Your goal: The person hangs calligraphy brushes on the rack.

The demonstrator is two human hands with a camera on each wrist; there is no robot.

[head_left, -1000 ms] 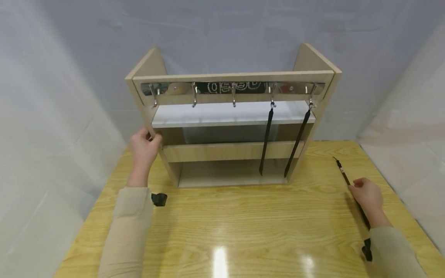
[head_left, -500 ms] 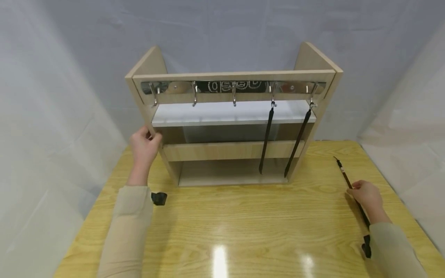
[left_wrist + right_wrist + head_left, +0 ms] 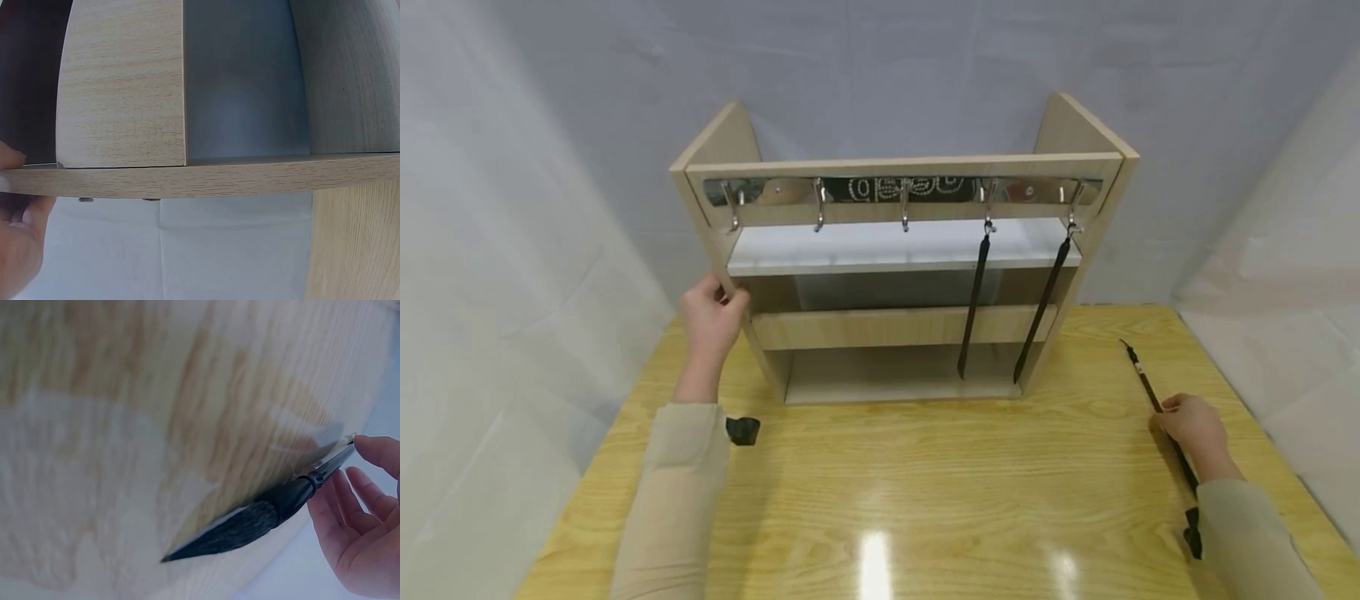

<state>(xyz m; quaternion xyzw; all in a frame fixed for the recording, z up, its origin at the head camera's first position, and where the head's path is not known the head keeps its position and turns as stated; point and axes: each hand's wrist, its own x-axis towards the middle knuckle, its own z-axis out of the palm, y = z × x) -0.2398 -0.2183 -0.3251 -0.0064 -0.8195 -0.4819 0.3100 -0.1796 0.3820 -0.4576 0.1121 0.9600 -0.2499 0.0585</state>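
Slender, dark-handled, black-bristled brush (image 3: 259,519), right side of yellow wood-grain table (image 3: 925,467), pinched by right hand (image 3: 1197,427). Left hand (image 3: 709,323) grips pale wooden rack (image 3: 865,329) at its left. Step apparently pick-up; next likely needs steady lifting.

The head camera looks forward and down from in front of and above the wooden shelf (image 3: 880,329), far enough back to frame it whole. The left wrist camera sits close in front of the shelf's left edge and sees it turned sideways; both views share that edge and the left hand (image 3: 19,231). Right of the shelf, the right wrist camera looks closely along the brush (image 3: 250,519), which the head view shares.
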